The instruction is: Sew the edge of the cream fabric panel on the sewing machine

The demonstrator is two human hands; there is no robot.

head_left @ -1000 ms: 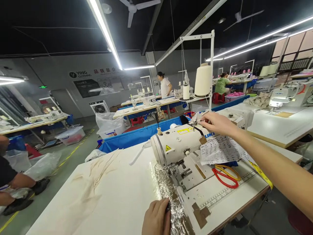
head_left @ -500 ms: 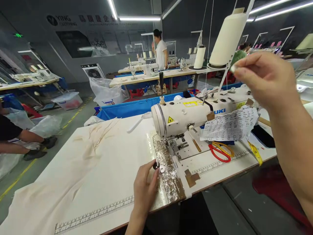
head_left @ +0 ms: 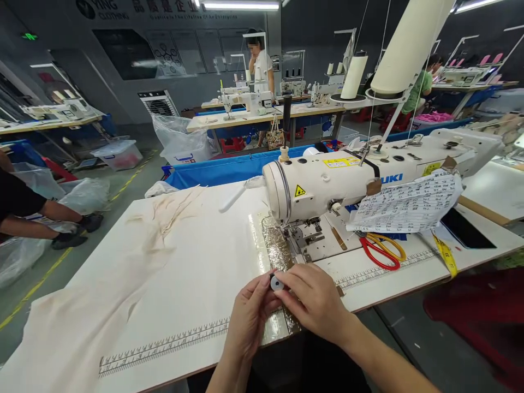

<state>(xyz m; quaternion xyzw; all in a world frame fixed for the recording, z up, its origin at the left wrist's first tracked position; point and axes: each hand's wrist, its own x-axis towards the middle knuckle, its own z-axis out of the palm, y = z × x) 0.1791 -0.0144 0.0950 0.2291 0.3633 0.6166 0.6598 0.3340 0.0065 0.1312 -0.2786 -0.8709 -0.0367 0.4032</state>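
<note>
In my view, red-and-yellow-handled scissors (head_left: 380, 252) on the white surface (head_left: 196, 284), a yellow tape measure (head_left: 445, 255) near a dark phone (head_left: 469, 228), cream fabric (head_left: 94, 305) spread at my left, blue cloth (head_left: 216, 170) beyond, further off a standing person (head_left: 262, 65) in white.

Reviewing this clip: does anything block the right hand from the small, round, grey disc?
Nothing visible does: the right hand's fingertips are at the small, round, grey disc's edge, opposite the left hand's. The white sewing machine stands beyond both hands, not between.
</note>
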